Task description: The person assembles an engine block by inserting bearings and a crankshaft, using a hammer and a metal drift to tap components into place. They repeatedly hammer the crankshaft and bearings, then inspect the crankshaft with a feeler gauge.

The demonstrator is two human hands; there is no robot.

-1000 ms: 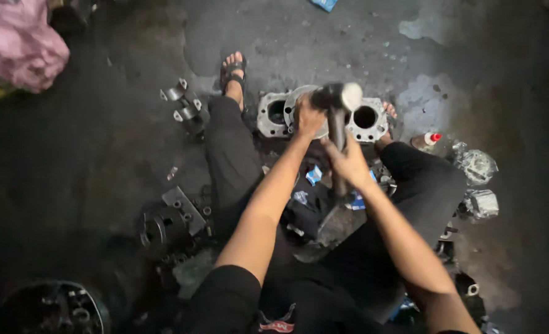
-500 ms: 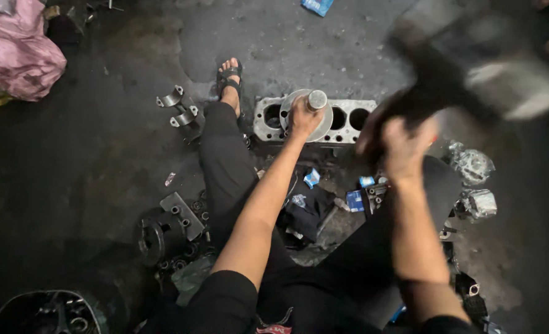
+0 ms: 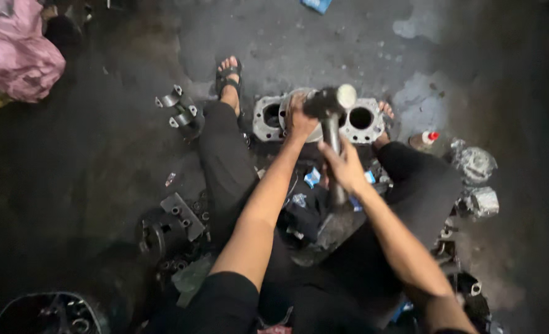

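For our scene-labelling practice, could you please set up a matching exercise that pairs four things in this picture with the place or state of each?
Things:
1. hammer
2. metal cylinder block
3. pink cloth bundle
4. small bottle with a red cap

Places or states:
A. top left corner of the floor
B. gripped by its handle in the right hand
C. lying right of the person's right knee
D. on the floor between the feet, left hand resting on it

Pairs: 1-B, 2-D, 3-A, 4-C
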